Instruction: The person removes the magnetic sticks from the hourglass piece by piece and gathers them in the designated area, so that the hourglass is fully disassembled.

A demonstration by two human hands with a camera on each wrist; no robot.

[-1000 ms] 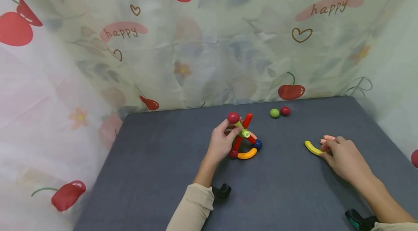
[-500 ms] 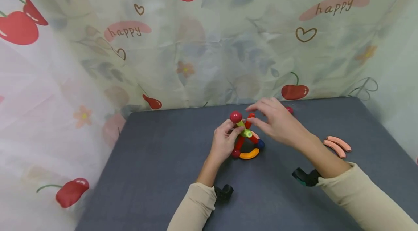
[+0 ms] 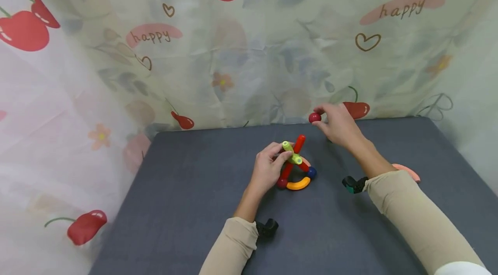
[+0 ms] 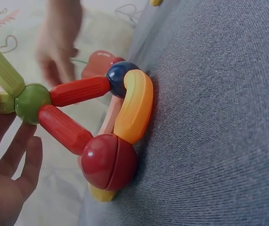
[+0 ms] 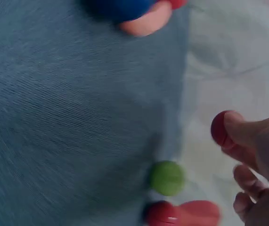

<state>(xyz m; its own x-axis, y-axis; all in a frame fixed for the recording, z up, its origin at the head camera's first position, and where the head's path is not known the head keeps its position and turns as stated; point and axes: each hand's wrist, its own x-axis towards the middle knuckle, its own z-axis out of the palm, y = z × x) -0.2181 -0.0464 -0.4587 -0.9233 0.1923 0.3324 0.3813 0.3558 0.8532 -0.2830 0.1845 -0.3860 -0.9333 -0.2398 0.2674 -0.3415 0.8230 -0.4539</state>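
My left hand pinches a light-green stick on a magnetic stick-and-ball construction standing on the dark table. In the left wrist view, a green ball joins that stick to two red sticks. These slope down to a blue ball and a dark red ball, with an orange curved stick between them. Off to the right and raised, my right hand pinches a red ball between thumb and fingers. The light-green stick's upper end is bare.
Beneath the right hand, a loose green ball and another red ball lie near the table's back edge, beside the printed curtain. A pink curved stick shows past the right sleeve, which covers part of it.
My right hand leaves the yellow curved stick, reaches the construction and draws back right with the red ball from its top. My left hand keeps its hold.
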